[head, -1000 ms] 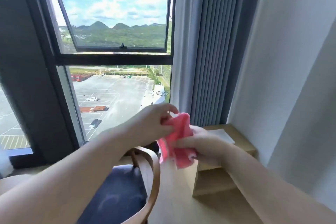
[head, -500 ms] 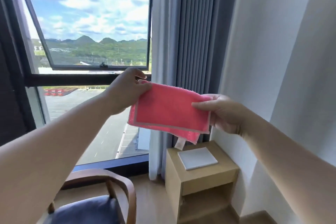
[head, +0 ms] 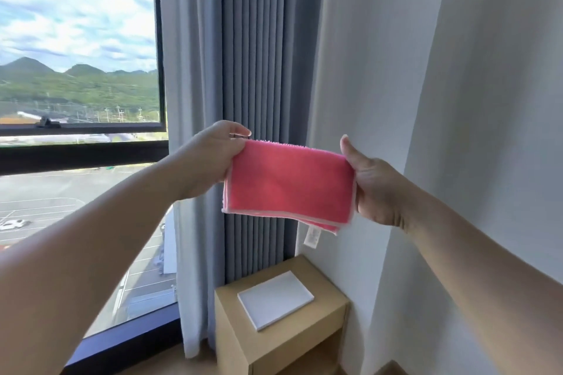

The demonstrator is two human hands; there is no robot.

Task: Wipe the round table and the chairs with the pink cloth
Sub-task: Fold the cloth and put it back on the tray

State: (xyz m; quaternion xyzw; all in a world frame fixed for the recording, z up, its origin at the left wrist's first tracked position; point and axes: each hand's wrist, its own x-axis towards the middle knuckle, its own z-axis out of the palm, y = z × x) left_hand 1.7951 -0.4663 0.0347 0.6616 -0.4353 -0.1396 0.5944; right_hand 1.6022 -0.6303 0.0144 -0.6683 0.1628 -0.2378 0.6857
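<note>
My left hand [head: 210,158] and right hand [head: 373,189] each pinch one end of the folded pink cloth [head: 289,184], stretched flat in the air before the grey curtain [head: 256,55], above a small wooden cabinet [head: 274,341].

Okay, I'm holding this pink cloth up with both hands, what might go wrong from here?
1. The left hand and right hand grip only the ends of the folded pink cloth, so it may unfold or slip.
2. Its dangling tag could drag while wiping.
3. No round table or chair is in view; you must turn first.
</note>
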